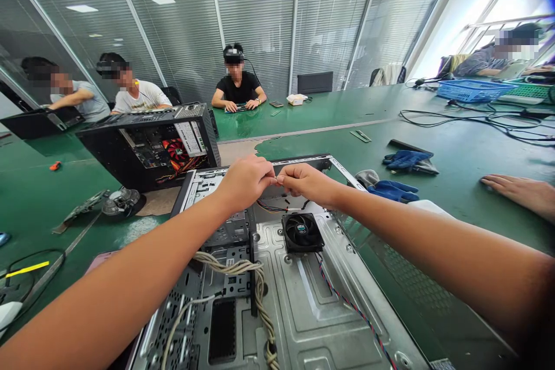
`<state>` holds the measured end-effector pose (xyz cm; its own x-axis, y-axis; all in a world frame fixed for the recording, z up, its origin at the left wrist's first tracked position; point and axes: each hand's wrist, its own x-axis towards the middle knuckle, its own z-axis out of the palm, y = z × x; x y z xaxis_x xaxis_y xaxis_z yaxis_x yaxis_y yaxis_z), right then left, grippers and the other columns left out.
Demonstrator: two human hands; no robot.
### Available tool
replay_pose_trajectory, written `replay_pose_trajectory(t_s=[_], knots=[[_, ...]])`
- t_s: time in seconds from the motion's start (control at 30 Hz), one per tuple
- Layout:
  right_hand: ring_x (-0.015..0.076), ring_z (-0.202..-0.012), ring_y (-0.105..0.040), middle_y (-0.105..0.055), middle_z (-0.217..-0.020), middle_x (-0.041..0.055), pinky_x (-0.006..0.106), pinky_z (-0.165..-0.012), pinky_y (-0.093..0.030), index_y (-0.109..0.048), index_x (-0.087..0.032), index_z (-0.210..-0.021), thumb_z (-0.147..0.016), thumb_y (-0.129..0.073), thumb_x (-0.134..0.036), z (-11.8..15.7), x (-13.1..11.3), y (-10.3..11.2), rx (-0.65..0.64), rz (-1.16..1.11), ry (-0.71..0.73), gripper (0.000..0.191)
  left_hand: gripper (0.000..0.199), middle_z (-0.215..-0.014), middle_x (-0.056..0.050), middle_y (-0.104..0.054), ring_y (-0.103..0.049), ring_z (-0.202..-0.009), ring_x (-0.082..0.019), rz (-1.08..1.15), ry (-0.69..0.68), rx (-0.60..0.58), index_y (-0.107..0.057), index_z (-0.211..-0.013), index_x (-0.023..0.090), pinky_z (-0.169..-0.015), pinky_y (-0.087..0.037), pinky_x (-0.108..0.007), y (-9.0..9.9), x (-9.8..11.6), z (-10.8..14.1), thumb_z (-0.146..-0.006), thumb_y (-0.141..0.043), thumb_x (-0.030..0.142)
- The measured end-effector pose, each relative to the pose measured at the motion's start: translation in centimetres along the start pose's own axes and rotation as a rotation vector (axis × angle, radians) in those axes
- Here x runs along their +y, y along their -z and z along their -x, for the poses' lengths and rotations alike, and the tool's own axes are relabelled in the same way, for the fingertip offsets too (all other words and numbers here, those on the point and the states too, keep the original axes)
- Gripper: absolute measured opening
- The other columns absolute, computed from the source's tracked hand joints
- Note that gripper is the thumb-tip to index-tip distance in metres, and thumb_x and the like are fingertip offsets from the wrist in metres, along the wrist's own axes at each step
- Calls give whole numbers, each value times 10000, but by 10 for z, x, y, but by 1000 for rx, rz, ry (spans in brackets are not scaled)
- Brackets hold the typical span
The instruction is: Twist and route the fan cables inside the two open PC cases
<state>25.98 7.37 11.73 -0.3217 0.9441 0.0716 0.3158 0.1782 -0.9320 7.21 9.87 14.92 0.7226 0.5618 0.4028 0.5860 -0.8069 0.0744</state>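
Note:
Both my hands meet over the far end of an opened computer case that lies flat in front of me. The fingers of my left hand are pinched together, and my right hand pinches right beside them. Whatever sits between the fingertips is too small to make out. Below my right hand a black cooling fan rests on the bare metal floor of the case, its twisted cable running toward me. A bundle of beige cables hangs along the drive cage.
Another computer tower with a red fan stands at the left. Blue gloves and a memory stick lie to the right. A co-worker's hand rests at the right edge. Baskets and black cables are farther back. Several people sit around the table.

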Motion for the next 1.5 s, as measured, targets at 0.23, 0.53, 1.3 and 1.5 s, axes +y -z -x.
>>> replay_pose_trajectory(t_s=[0.23,0.53,1.3,1.5], knots=[[102,-534,-393,-510,-622,-10,251,-508,-300,-579,-175,-733,-826,-535,-333,-1,1,1,41,63,36,189,212,-839,-56,-685,-549,-871,-230,-147,13,-22,-661,-809,176,-751,-345,-343,3,6,0,-921,-518,287],[114,-571,-398,-503,-599,-18,264,-560,-302,-587,-170,-703,-815,-527,-252,-1,-1,3,90,373,166,152,199,-839,-33,-700,-569,-834,-210,-75,81,-87,-687,-819,190,-723,-351,-329,1,5,-1,-906,-541,293],[134,-660,-509,-636,-714,27,261,-630,-342,-673,-163,-803,-858,-480,-190,3,-5,-3,141,593,265,202,220,-836,-48,-704,-567,-853,-232,-151,96,-102,-699,-822,183,-703,-361,-334,1,6,-1,-912,-538,304],[137,-656,-506,-638,-721,33,263,-637,-343,-672,-155,-826,-866,-464,-179,1,-2,-3,109,614,251,213,207,-859,-45,-710,-561,-842,-228,-137,72,-115,-695,-824,183,-725,-369,-338,1,4,-1,-908,-548,304]])
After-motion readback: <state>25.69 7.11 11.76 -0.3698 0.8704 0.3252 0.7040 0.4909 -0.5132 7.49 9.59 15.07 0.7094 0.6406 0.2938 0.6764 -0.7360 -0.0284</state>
